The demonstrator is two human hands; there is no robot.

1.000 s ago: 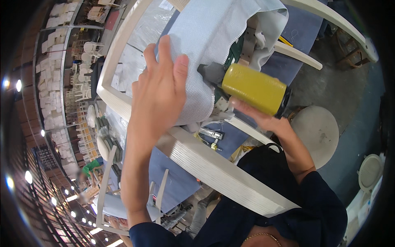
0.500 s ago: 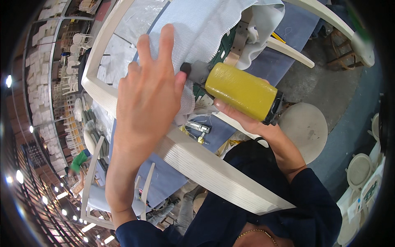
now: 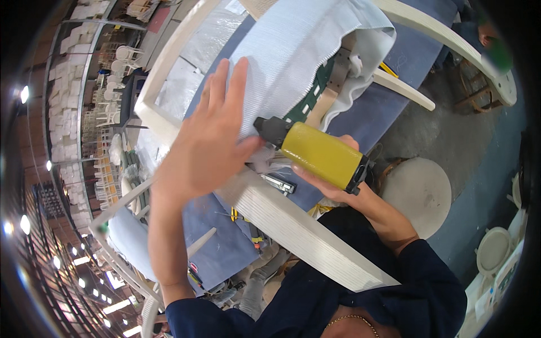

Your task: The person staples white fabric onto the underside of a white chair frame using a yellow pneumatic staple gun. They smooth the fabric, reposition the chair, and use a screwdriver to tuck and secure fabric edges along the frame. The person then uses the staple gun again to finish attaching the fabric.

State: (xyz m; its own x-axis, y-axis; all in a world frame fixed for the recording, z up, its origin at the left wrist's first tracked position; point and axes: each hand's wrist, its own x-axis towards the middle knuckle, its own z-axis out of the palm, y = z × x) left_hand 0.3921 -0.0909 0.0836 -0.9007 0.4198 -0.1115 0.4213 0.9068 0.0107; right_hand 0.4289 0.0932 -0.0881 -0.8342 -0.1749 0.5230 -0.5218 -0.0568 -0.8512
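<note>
Gripping yellow tool [image 3: 322,155] in right hand [image 3: 340,195], nose end by thumb of left hand [image 3: 205,143].
Left spread over pale-blue fabric [image 3: 287,50]; tool lies right of it, long axis slanting down-right.

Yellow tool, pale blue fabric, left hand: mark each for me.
Yellow tool [image 3: 320,155], head view: middle of its yellow body.
Pale blue fabric [image 3: 296,48], head view: its woven face.
Left hand [image 3: 204,143], head view: back of the hand.
</note>
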